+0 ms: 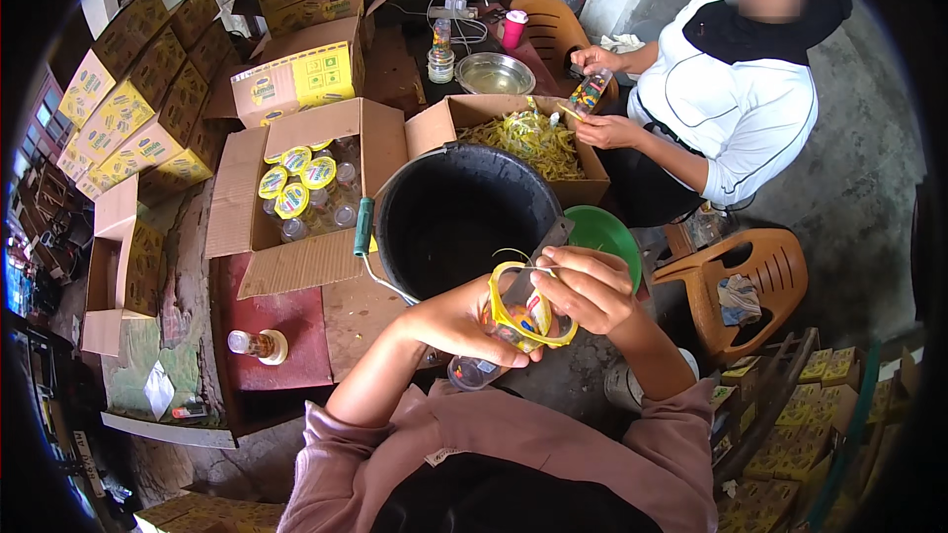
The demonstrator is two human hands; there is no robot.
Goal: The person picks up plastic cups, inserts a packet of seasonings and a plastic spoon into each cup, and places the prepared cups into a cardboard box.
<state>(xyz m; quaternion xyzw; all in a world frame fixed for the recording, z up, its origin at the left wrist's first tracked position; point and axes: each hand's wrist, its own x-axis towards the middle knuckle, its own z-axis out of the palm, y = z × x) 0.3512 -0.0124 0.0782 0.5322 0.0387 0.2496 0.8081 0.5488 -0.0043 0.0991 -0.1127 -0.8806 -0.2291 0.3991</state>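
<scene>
My left hand (pixel 463 318) is wrapped around a clear plastic jar (pixel 474 372) with colourful pieces inside, tilted over the near side of a black bucket (pixel 466 215). A yellow-rimmed lid or seal with a see-through middle (pixel 533 311) lies against the jar's upper part. My right hand (pixel 589 285) pinches a flat metal strip, perhaps a blade or ruler (pixel 554 240), beside the yellow rim; its lower end seems to lie behind the clear film. A thin yellow strand curls up near the fingertips. How firmly the lid is attached cannot be told.
Left of the bucket stands an open carton (pixel 259 266) of jars, several with yellow lids. Another carton (pixel 592 185) holds yellow strips. A green basin (pixel 603 237) sits right of the bucket. One jar (pixel 255 344) lies on the red board. A co-worker (pixel 740 104) handles another jar.
</scene>
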